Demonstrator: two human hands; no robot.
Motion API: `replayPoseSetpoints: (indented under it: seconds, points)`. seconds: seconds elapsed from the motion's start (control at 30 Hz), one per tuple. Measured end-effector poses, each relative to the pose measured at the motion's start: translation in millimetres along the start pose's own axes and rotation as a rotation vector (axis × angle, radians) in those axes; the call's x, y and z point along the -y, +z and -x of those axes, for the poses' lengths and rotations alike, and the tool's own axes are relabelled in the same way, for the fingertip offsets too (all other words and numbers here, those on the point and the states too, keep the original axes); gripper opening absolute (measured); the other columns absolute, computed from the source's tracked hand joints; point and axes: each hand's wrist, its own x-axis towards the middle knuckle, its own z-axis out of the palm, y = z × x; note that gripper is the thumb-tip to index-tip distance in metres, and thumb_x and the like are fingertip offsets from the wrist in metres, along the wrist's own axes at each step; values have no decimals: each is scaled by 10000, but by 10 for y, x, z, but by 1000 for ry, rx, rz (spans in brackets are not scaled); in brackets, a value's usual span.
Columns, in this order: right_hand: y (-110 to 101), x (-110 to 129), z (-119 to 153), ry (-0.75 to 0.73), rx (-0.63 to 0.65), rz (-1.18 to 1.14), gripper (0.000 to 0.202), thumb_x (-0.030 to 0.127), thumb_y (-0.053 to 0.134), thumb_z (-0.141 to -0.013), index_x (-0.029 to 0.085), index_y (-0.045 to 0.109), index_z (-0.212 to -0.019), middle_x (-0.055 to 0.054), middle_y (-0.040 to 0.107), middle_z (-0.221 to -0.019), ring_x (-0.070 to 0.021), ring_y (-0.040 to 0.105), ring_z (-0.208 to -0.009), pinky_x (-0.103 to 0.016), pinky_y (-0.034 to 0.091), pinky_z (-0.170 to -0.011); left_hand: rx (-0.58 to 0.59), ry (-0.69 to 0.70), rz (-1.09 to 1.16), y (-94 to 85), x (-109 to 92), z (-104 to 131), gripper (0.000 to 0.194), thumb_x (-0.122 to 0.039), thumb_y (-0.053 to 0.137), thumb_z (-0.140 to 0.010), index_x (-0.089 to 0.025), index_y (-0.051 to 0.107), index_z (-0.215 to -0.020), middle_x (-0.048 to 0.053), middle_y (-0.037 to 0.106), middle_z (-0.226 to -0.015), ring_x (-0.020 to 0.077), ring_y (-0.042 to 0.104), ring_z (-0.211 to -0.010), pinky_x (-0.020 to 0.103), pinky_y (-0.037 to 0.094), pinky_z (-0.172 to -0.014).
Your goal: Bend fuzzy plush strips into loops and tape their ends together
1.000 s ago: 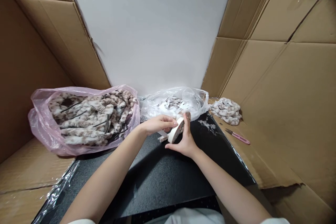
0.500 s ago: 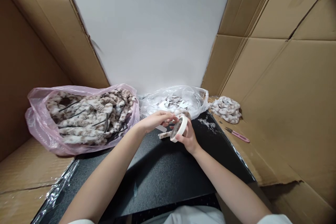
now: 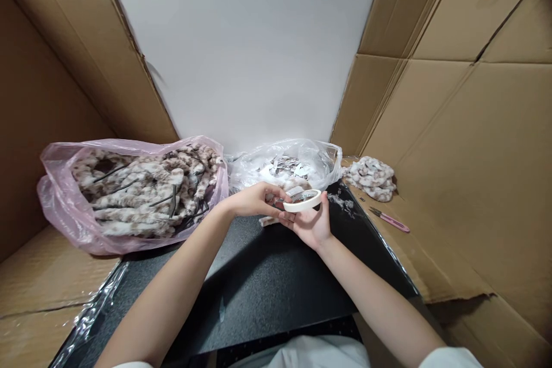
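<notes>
A narrow roll of white tape [image 3: 303,205] is tilted nearly flat between my two hands above the dark table. My left hand [image 3: 257,200] has its fingers curled at the roll's left edge, pinching there. Under and to the right of the roll, my right hand [image 3: 315,229] cradles it palm up, thumb raised by its right side. Some of the fingers are hidden behind the roll. Below my left fingers, the end of a fuzzy white-and-brown strip [image 3: 268,221] shows on the table; the rest is mostly covered by my hands.
A pink plastic bag [image 3: 60,207] full of fuzzy strips and dark rods stands left. Behind my hands lies a clear bag [image 3: 323,155] with small flat pieces. On the right are a fuzzy bundle [image 3: 371,177], pink-handled snips [image 3: 394,222] and fluff scraps [image 3: 342,204]. Cardboard walls [image 3: 466,155] flank the table.
The tape roll has turned from standing on edge to lying nearly flat, moving slightly up and right. My right hand has rolled palm up beneath it, and my left fingers have come onto its edge.
</notes>
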Motion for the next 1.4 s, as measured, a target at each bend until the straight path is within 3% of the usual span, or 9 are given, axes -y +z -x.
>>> replayPoseSetpoints:
  seconds: [0.2, 0.47, 0.6, 0.73, 0.8, 0.9, 1.03, 1.13, 1.4]
  points:
    - [3, -14, 8, 72, 5, -41, 914, 863, 151, -719, 138, 571, -1083, -138, 664, -981, -193, 623, -718, -345, 524, -735, -6, -9, -46, 23, -5, -13, 431, -400, 730, -684, -149, 684, -1031, -2, 588, -676, 114, 490, -591, 217, 356, -540]
    - [-16, -88, -1, -64, -18, 100, 809, 841, 490, -629, 199, 582, -1112, -97, 661, -1053, -209, 621, -868, -300, 508, -724, 38, 40, -22, 62, -101, 7, 344, -393, 741, -684, -142, 709, -917, 14, 634, -703, 112, 515, -601, 205, 360, -535]
    - [2, -95, -24, -75, -64, 59, 654, 720, 667, -592, 236, 609, -1028, -49, 678, -939, -183, 608, -792, -259, 494, -658, 70, 27, 17, 64, -100, 4, 308, -399, 727, -704, -120, 705, -831, 22, 643, -666, 119, 546, -599, 209, 390, -554]
    - [-18, -144, -59, -112, -96, 101, 481, 595, 657, -680, 224, 594, -981, -45, 650, -915, -190, 590, -800, -285, 489, -677, 87, 27, 39, 57, -87, 0, 305, -381, 749, -683, -118, 719, -836, 26, 660, -674, 122, 561, -609, 212, 406, -573]
    - [-54, -157, -66, -262, -219, 177, 383, 492, 645, -711, 237, 559, -983, -30, 620, -930, -185, 576, -817, -294, 481, -701, 91, 22, 20, 45, -84, 9, 295, -380, 753, -676, -118, 719, -806, 24, 655, -654, 121, 552, -593, 213, 395, -560]
    - [-104, -114, -37, -667, -414, 405, 331, 384, 619, -728, 251, 515, -1013, -23, 556, -1010, -173, 543, -886, -298, 459, -767, 82, 22, -83, 10, -95, 40, 283, -390, 741, -683, -119, 720, -759, 21, 649, -643, 111, 515, -571, 213, 354, -538]
    - [-74, 5, 41, -948, -350, 889, 228, 327, 656, -738, 212, 551, -905, -43, 529, -969, -195, 534, -938, -334, 434, -839, 66, -4, -242, -27, -142, 84, 279, -401, 730, -680, -136, 731, -768, -3, 617, -618, 97, 446, -546, 220, 282, -510]
    - [-26, 36, 59, -911, -320, 1036, 168, 290, 685, -747, 198, 583, -843, -51, 561, -929, -196, 560, -915, -317, 446, -790, 56, -41, -313, -25, -170, 89, 260, -391, 718, -680, -144, 729, -759, -20, 587, -600, 92, 412, -538, 226, 258, -508]
    - [-122, -59, -38, -597, -299, 964, 194, 347, 714, -720, 191, 634, -802, -40, 605, -873, -191, 598, -864, -319, 479, -769, 28, -81, -507, -2, -100, 54, 224, -330, 703, -657, -140, 614, -581, -62, 345, -494, 74, 285, -480, 246, 180, -478]
